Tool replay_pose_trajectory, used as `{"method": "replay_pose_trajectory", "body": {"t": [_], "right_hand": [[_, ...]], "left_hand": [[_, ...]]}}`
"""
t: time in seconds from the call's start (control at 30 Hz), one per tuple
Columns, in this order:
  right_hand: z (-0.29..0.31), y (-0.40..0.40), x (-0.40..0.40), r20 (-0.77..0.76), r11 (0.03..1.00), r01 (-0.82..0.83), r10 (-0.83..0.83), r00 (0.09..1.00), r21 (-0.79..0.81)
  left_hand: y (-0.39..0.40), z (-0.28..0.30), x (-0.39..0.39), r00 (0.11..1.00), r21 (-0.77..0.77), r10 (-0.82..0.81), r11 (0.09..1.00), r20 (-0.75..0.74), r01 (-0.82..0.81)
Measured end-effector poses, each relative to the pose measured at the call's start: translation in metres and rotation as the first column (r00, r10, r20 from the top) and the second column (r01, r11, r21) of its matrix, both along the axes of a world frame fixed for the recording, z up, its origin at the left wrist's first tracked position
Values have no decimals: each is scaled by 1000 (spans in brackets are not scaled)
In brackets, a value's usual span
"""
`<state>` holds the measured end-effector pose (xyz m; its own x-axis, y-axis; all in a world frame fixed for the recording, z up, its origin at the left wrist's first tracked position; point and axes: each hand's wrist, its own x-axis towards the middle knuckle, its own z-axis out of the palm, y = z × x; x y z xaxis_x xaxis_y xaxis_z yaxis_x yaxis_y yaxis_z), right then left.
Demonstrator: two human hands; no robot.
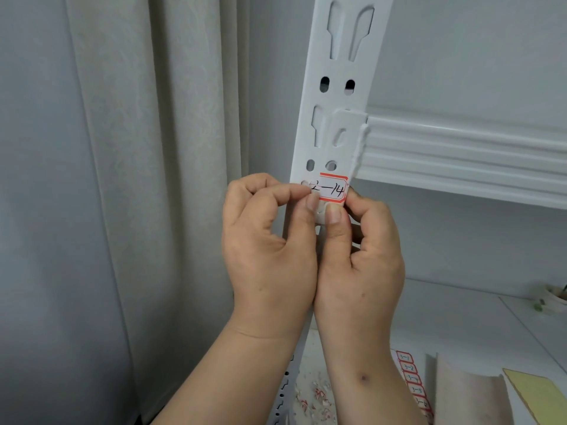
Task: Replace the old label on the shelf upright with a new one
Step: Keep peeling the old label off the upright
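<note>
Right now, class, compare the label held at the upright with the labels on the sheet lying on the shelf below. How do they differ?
The held label is a single piece, pinched by both hands against the shelf upright; the sheet labels lie in a column, untouched. The held label reads 2-14; the sheet labels begin with 3. Both have red borders and handwritten numbers.

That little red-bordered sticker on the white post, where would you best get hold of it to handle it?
By its short ends, I would say. The label lies flat across the shelf upright, so only its edges offer purchase. The left hand pinches its left end, and the right hand grips near its lower right corner, both coming from below.
</note>
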<state>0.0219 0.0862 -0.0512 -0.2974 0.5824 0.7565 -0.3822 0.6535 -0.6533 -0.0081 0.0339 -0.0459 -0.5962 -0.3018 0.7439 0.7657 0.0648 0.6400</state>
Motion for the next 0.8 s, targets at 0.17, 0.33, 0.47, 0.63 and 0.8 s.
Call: {"method": "replay_pose_trajectory", "body": {"t": [0.17, 0.33, 0.47, 0.63, 0.8], "right_hand": [[0, 2, 0, -15, 1000, -2, 2, 1000, 13], [-1, 1, 0, -10, 1000, 1, -1, 1000, 17], [-2, 1, -1, -6, 1000, 2, -2, 1000, 10], [-2, 0, -1, -3, 1000, 22, -22, 1000, 20], [-2, 0, 0, 3, 999, 30, -30, 1000, 35]], "left_hand": [[1, 1, -3, 993, -69, 93, 993, -76, -99], [0, 3, -10, 957, -192, 209, 950, -202, -248], [-3, 6, -12, 947, -254, 223, 926, -231, -280], [-4, 6, -14, 951, -293, 192, 920, -244, -261], [-9, 4, -9, 991, -259, 69, 961, -111, -96]]}}
